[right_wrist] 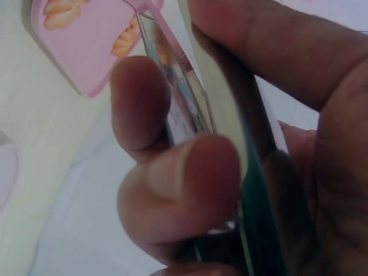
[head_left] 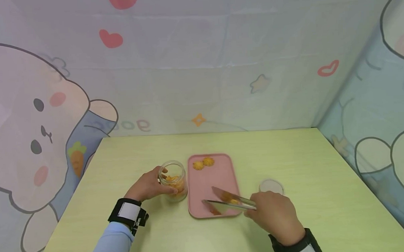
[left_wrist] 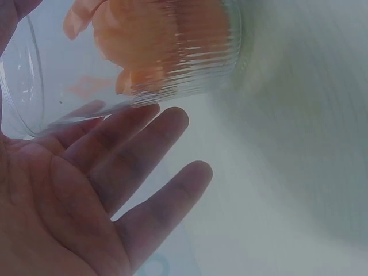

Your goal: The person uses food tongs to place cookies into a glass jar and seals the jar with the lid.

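Observation:
My left hand point(head_left: 150, 186) holds a clear glass jar point(head_left: 172, 168) from its left side, thumb across the front. In the left wrist view, some fingers point(left_wrist: 155, 144) lie along the ribbed glass. Inside the jar are several orange-yellow cookies point(left_wrist: 135, 34). With my right hand point(head_left: 275, 214) I grip metal tongs point(head_left: 226, 204), their arms apart over the near end of a pink tray point(head_left: 210, 183). A yellow cookie point(head_left: 234, 201) shows between the tong arms. Two scalloped cookies point(head_left: 203, 163) lie at the tray's far end.
A round pale lid point(head_left: 271, 186) lies on the table just beyond my right hand. The light yellow table point(head_left: 149, 150) runs back to a cartoon-printed cloth point(head_left: 193, 67). Another printed cloth stands along the right side.

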Motion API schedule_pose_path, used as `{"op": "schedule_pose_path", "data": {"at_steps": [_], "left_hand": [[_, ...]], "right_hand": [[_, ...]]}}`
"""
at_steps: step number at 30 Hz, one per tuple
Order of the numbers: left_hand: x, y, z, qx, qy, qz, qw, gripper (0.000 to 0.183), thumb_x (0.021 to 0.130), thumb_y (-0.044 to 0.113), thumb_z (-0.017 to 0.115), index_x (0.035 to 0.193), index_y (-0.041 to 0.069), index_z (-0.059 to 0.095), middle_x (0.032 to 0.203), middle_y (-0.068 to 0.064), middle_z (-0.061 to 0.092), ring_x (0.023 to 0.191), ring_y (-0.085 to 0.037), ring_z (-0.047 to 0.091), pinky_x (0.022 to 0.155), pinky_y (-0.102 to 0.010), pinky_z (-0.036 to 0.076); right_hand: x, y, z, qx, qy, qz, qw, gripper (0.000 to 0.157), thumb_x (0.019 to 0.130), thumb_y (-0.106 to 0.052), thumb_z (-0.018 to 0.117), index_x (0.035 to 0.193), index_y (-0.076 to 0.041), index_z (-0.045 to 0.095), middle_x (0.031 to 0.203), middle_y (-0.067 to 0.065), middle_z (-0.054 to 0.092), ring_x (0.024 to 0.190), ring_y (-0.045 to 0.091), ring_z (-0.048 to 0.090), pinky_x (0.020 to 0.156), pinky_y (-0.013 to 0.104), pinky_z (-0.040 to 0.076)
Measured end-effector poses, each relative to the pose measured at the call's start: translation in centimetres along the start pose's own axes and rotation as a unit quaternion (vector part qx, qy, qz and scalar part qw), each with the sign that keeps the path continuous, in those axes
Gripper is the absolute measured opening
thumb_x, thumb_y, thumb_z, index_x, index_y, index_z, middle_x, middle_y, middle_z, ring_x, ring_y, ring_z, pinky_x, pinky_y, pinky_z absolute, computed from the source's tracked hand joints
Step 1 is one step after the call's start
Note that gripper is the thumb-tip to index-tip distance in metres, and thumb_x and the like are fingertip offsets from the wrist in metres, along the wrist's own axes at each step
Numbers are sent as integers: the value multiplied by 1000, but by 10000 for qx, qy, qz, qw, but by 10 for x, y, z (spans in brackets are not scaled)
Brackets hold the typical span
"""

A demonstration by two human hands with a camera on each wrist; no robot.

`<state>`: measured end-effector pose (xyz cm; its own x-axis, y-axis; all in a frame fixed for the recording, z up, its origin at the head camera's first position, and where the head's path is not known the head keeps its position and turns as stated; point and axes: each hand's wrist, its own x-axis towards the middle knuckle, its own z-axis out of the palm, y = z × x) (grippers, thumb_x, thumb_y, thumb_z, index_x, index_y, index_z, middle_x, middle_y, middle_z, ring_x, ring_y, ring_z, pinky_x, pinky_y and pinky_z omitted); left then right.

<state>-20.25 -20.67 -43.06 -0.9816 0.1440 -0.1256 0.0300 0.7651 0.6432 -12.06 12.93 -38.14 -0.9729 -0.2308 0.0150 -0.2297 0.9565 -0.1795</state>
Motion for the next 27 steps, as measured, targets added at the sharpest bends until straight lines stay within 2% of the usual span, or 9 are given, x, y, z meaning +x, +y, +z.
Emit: {"op": "schedule_pose_path", "data": {"at_steps": [11, 20, 27], "left_hand": [[0, -1, 0, -16, 12, -8, 10000, 85, 63, 48, 82, 128, 3, 49, 116, -13, 63, 103, -26, 55, 89, -50, 47], [0, -1, 2, 22, 34, -30, 10000, 84, 63, 47, 82, 127, 3, 50, 117, -13, 63, 103, -26, 55, 89, -49, 47], [0, -1, 2, 36, 35, -45, 10000, 85, 63, 47, 82, 128, 4, 49, 116, -13, 64, 102, -25, 56, 89, -49, 47]], "right_hand": [[22, -1, 39, 464, 595, 155, 9970, 28, 75, -37, 76, 74, -11, 67, 52, -1, 55, 43, 14, 44, 34, 29, 32], [18, -6, 41, 290, 625, 130, 9975, 27, 71, -34, 79, 84, -10, 73, 58, 3, 64, 43, 15, 48, 33, 31, 35], [17, -7, 45, 290, 632, 171, 9974, 24, 74, -32, 77, 80, -10, 71, 56, 2, 60, 43, 15, 47, 33, 31, 34]]}}
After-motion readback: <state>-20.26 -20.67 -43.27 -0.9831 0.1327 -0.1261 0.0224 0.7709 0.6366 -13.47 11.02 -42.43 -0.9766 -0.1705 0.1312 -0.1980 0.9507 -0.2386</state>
